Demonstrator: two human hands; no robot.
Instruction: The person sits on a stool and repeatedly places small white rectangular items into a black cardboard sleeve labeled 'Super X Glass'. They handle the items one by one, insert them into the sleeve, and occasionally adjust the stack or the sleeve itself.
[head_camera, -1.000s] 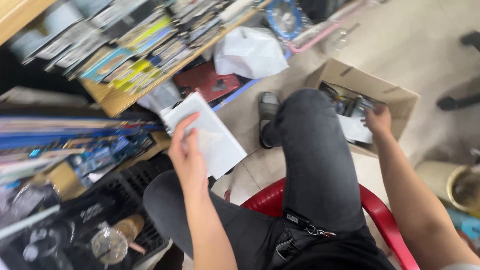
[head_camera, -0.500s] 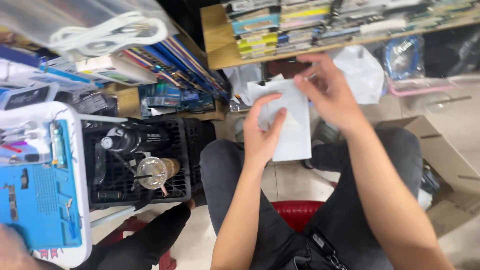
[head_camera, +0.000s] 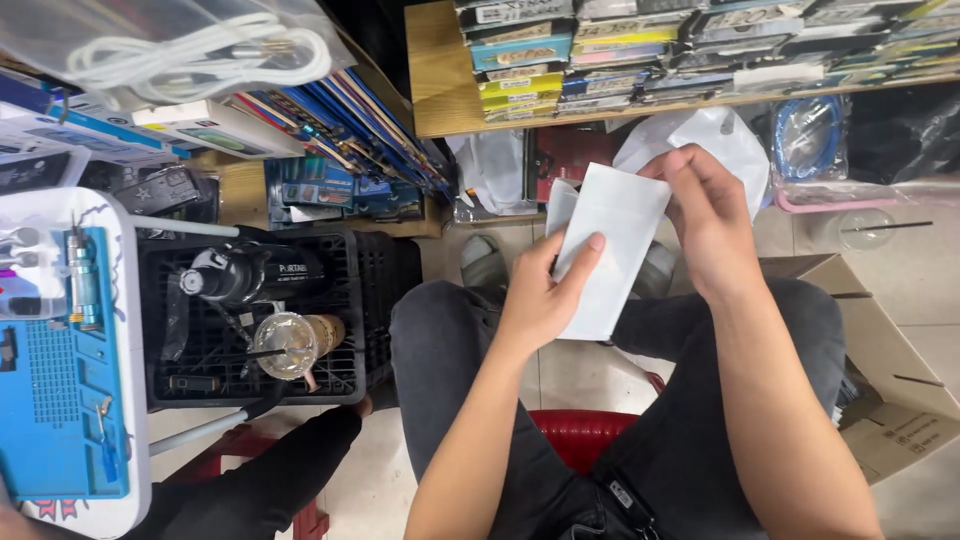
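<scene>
A flat white packet (head_camera: 610, 250) sits upright at the centre of the frame, above the person's dark-trousered knees. The left hand (head_camera: 540, 300) grips its lower left edge, thumb laid across the front and fingers curled behind. The right hand (head_camera: 705, 225) pinches the packet's upper right corner, fingers bent close together. Below the knees, at the bottom centre, shows the red stool (head_camera: 575, 435). To the right lies an open cardboard box (head_camera: 880, 400) on the tiled floor. Left of the legs stands a black crate (head_camera: 345, 310) holding a black bottle (head_camera: 250, 275) and a lidded cup (head_camera: 290, 345). At the far left is a blue mat (head_camera: 60, 400). Along the top runs a wooden shelf (head_camera: 435, 70) of stacked packages.
</scene>
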